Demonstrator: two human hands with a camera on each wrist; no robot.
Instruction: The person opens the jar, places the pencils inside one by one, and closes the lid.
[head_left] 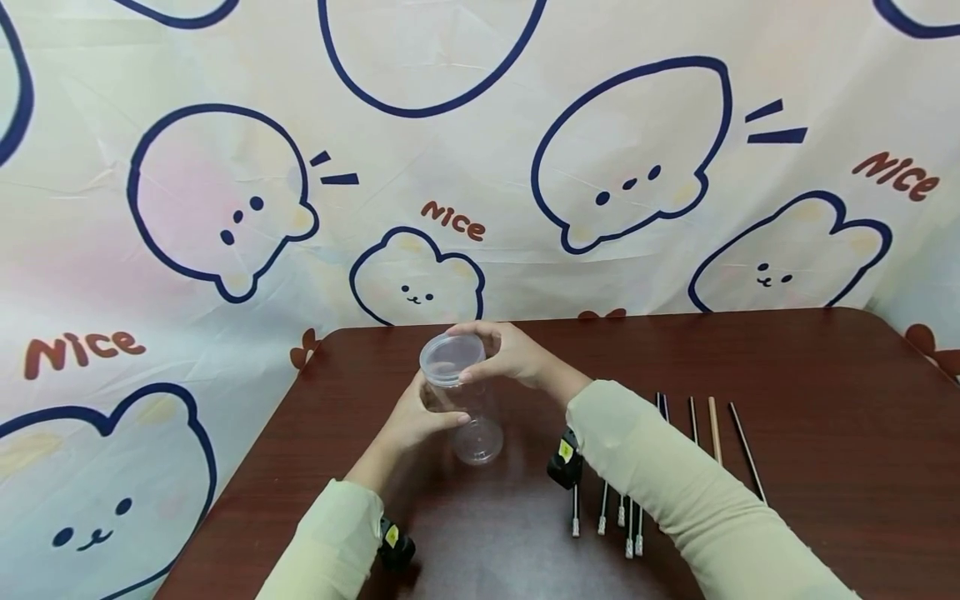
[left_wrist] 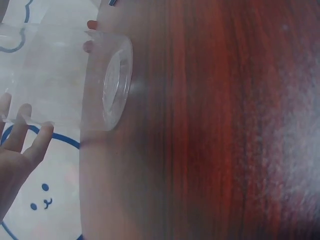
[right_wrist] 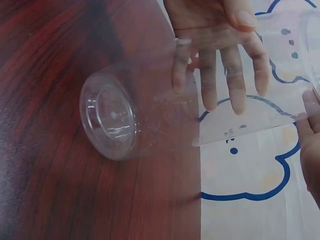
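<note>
Clear jar (head_left: 478, 404) sits between the two hands above the table (head_left: 840, 400), a bit tilted, lid end up; can't tell whether its base touches the wood. Left hand (head_left: 414, 423) has fingers spread round the jar body with the thumb on the near side, looks like a light hold; right hand (head_left: 512, 358) pinches the lid (head_left: 448, 354) at its edge, thumb against fingers. Main risk: smooth plastic slips or spins in the left hand if the right twists hard. Squeezing more to stop that could buckle the thin wall. A lid popping loose suddenly might jerk the jar free. Also, right sleeve (head_left: 660, 467) crosses over the thin sticks (head_left: 715, 429); a dropped elbow could scatter them.
</note>
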